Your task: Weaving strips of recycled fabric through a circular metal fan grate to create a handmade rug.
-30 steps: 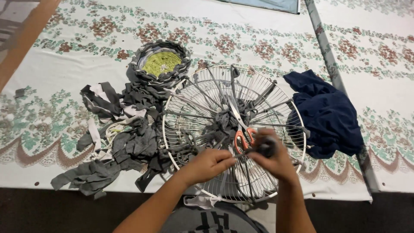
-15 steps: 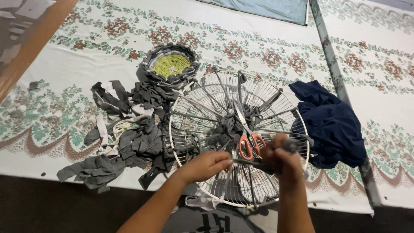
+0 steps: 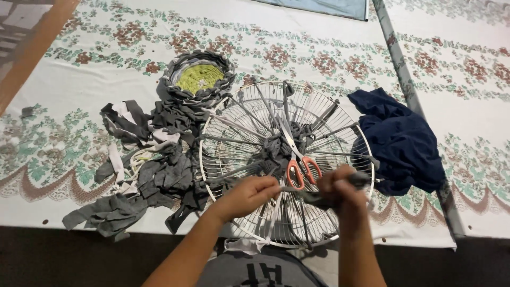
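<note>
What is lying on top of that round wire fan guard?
On the wire fan guard lie orange-handled scissors and woven grey fabric strips. Both hands cover its near part, hiding what is beneath.

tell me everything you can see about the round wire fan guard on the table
The wire fan guard is a round, pale metal grille with thin spokes running from hub to rim. It lies flat on the floral tablecloth, near the table's front edge. Grey fabric strips are woven around its centre, and orange-handled scissors rest on top. The left hand and right hand pull a grey strip over its lower part.
</note>
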